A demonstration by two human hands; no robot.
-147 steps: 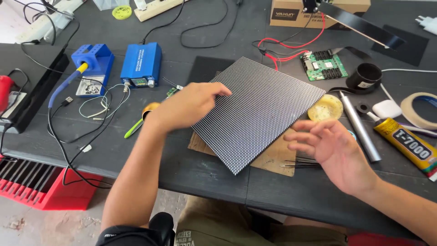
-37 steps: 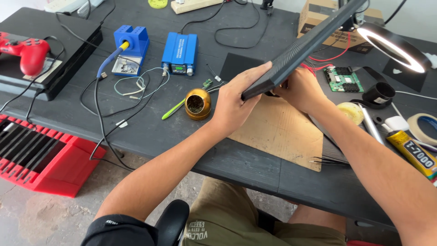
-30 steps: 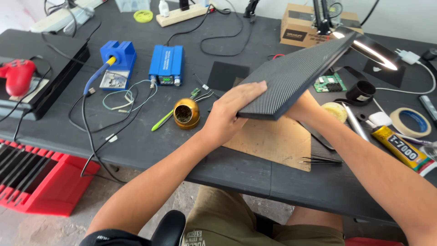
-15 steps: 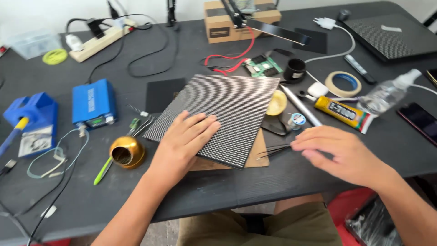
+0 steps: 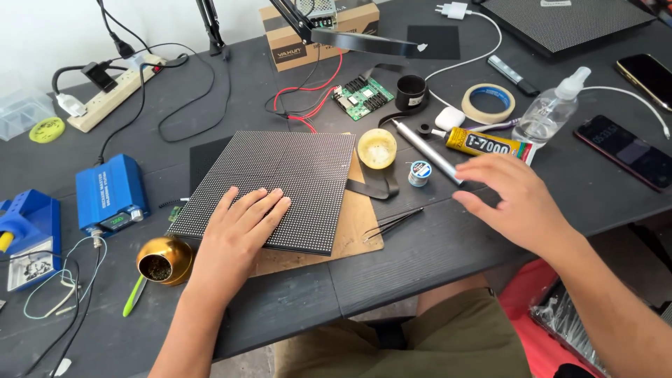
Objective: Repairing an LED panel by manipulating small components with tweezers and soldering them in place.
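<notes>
A square black LED matrix panel [image 5: 280,183] lies flat on a brown board [image 5: 357,224] on the dark table. My left hand [image 5: 238,231] rests palm down on the panel's near left part, fingers spread. My right hand [image 5: 514,203] hovers open above the table to the right, holding nothing. It is nearest a yellow glue tube [image 5: 490,144], a silver pen-shaped tool [image 5: 427,150] and a small solder spool [image 5: 420,173]. Black tweezers [image 5: 392,222] lie between the two hands.
A round yellow tin [image 5: 376,148], tape roll [image 5: 488,103], spray bottle [image 5: 553,112] and phone [image 5: 630,150] lie right of the panel. A green circuit board [image 5: 362,94] and cardboard box [image 5: 308,38] sit behind it. A brass cup [image 5: 161,260] and blue devices [image 5: 108,192] stand on the left.
The panel, held up tilted in both hands a second ago, now lies flat on the board. My right hand let go of it and moved right toward the glue tube.
</notes>
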